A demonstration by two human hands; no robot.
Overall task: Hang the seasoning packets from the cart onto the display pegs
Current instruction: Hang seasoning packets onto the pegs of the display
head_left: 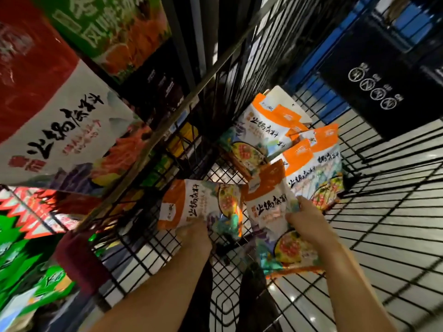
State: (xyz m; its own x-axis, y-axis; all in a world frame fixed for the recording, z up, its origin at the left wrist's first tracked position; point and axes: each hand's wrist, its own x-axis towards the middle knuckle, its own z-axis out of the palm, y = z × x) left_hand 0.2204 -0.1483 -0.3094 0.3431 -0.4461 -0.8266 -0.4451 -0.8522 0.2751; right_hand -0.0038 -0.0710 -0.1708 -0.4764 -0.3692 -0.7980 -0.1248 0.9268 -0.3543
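At 9 o'clock, hung packet [60,130] reads 火锅底料. L hand [194,237] grips orange packet [191,206], long axis 9–3. R hand [309,220] grips second packet [268,207], axis approx 11–5, same label. Pile [311,168] lies in cart [374,207] at 1 o'clock, nearer R hand. Display's to the left, so L hand prob. hangs first.

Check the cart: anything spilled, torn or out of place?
Nothing looks spilled or torn. The packets left in the cart lie in a loose overlapping pile at mixed angles against its wire wall, not stacked. The left hand grips a packet and the right hand pinches a second packet; both look intact.
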